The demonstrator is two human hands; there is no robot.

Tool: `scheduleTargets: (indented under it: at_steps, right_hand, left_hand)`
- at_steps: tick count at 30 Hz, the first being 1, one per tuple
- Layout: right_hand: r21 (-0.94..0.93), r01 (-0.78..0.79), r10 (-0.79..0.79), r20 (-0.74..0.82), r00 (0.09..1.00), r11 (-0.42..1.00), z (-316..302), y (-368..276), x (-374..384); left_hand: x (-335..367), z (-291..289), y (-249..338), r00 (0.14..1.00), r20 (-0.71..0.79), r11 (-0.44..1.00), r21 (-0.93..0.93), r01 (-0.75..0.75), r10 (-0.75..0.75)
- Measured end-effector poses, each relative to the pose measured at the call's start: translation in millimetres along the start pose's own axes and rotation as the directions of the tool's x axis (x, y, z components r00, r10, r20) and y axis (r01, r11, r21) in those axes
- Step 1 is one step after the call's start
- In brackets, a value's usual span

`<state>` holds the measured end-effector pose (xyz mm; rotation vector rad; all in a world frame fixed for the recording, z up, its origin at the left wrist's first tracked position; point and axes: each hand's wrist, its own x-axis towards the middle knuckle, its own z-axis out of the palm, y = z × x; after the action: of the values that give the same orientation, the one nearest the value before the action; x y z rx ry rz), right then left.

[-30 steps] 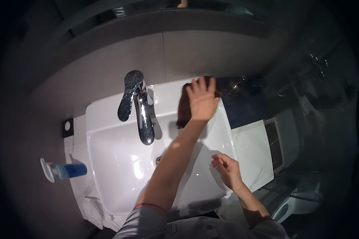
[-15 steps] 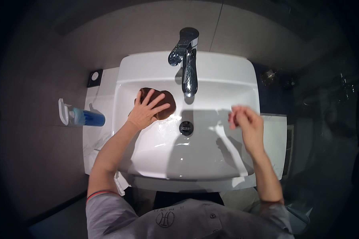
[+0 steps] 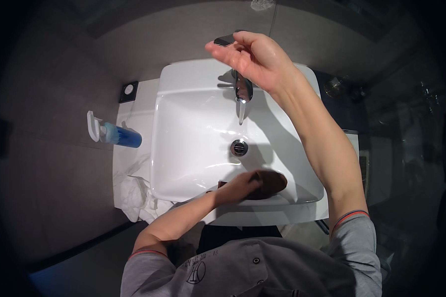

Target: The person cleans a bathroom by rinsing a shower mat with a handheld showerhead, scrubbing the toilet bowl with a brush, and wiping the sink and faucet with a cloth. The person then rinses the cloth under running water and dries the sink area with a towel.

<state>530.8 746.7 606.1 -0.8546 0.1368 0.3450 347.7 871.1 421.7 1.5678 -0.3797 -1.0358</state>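
My left hand point(image 3: 240, 187) is at the near side of the white washbasin point(image 3: 193, 114), slightly blurred. It holds a dark brown, rounded, smooth thing point(image 3: 271, 184), whose kind I cannot make out. Most of the fingers are hidden. My right hand point(image 3: 255, 57) reaches over the back of the basin. Its thumb and stretched fingers lie around the top of the chrome faucet point(image 3: 244, 89), where part of the dark, shiny handle point(image 3: 224, 40) shows between them. What looks like a thin stream of water point(image 3: 241, 113) falls from the spout toward the round drain plug point(image 3: 239, 147).
Left of the basin, a pump bottle of blue liquid point(image 3: 124, 136) stands on the white counter point(image 3: 130, 161). Crumpled white cloth or paper point(image 3: 135, 198) lies at the counter's near left corner. A small black square holder point(image 3: 128, 91) sits farther back. Tiled wall point(image 3: 153, 42) rises behind the faucet.
My left hand has brought the brown thing from the far left of the basin to its near side. My right hand has gone from the basin's right side up to the faucet handle.
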Motion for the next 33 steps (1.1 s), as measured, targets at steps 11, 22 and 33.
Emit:
scheduleTargets:
  at_steps: [11, 22, 33]
  right_hand:
    - [-0.535, -0.093, -0.006, -0.182, 0.983, 0.84, -136, 173, -95]
    - [-0.956, 0.103, -0.39, -0.012, 0.921, 0.273, -151, 145, -60]
    - [-0.424, -0.14, -0.02, -0.351, 0.936, 0.895, -123, 80, -59]
  left_hand:
    - [21, -57, 16, 0.875, -0.448, 0.771, -0.618, -0.153, -0.185]
    - [-15, -135, 19, 0.754, -0.654, 0.99, -0.062, -0.129, 0.057]
    - [-61, -182, 30, 0.727, -0.578, 0.881, 0.466, -0.078, 0.37]
